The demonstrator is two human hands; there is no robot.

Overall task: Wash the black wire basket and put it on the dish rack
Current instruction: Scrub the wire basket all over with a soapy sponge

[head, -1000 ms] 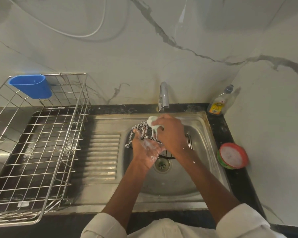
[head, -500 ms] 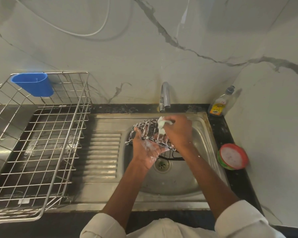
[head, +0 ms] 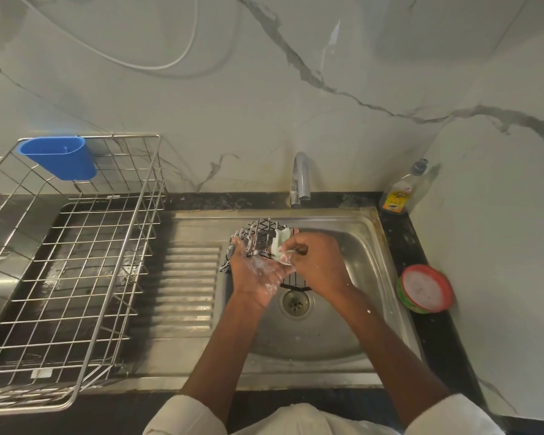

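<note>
A dark counter [head: 421, 265] runs along a pale marble wall. A big steel sink [head: 374, 277] is set in it, with a ribbed draining side and a round drain [head: 296, 302] in the bowl. A shiny tap [head: 300, 180] stands behind the bowl.

On the left sits a silver wire dish rack [head: 76, 277]. A blue plastic cup holder [head: 58, 157] hangs on its back corner.

The black wire basket [head: 258, 233] is over the sink bowl, just in front of the tap. It is tilted and has soap foam on it.

At the back right corner stands a clear soap bottle [head: 401, 193] with a yellow label. The writing on it is too small to read. Nearer, on the right of the sink, is a round red and green tub [head: 426, 288] with white soap in it.

The left hand [head: 258, 271] is under the basket, palm up and soapy. Its grip is on the basket's edge. The right hand [head: 314, 262] comes over from the right. Its grip pinches a small white scrub pad [head: 278, 246] against the basket wires. Both arms reach out from white sleeves.
</note>
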